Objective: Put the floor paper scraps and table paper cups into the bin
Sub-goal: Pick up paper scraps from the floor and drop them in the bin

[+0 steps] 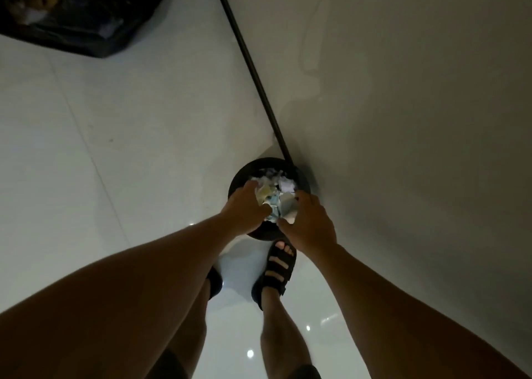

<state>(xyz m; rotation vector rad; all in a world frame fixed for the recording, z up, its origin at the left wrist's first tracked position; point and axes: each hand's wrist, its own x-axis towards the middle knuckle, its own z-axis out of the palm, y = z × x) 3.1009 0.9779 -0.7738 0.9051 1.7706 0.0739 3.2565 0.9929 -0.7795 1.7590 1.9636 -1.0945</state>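
Both bare forearms are stretching away from the camera and downward, meeting over the bin (240,177). The left hand (244,210) is curling round one side of a crumpled wad of paper scraps (272,205). The right hand (311,224) is closing on the other side and pressing against a white piece, and it is not clear whether that piece is a paper cup. The wad is hanging between the two palms, directly above the bin's mouth. Just beyond both hands, more crumpled paper (285,185) is lying inside the round black bin. The bin is standing beneath the hands, close against the wall (403,119) on the right hand's side. Below the right wrist a foot in a black strapped sandal (280,266) is standing on the glossy white floor (115,162), toes almost at the bin. Far beyond the left hand a black bag (80,18) is sitting on the floor.
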